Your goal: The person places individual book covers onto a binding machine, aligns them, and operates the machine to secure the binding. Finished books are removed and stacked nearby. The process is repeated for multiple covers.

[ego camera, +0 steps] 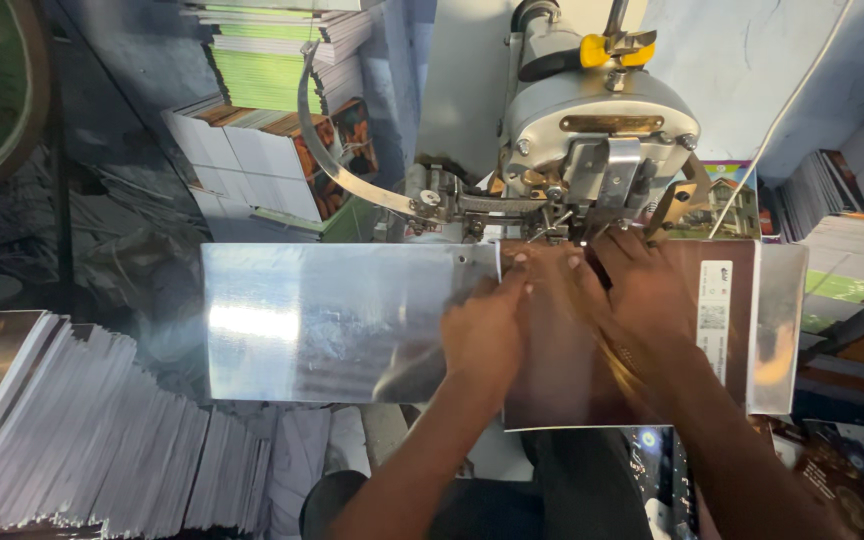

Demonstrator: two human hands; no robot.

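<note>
Both hands press flat on the booklet [592,350], left hand [482,335] beside right hand [642,295]. Its top edge sits under the stitcher head [597,150] (directly ahead); its long axis runs left-right along the metal table [302,320].

On the brown booklet cover [722,300] just right of your right hand [642,300] you see a narrow white upright label [715,318] carrying small dark print and a code patch.

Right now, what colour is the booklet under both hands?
Dark brown booklet, with a white label strip; head view.
</note>
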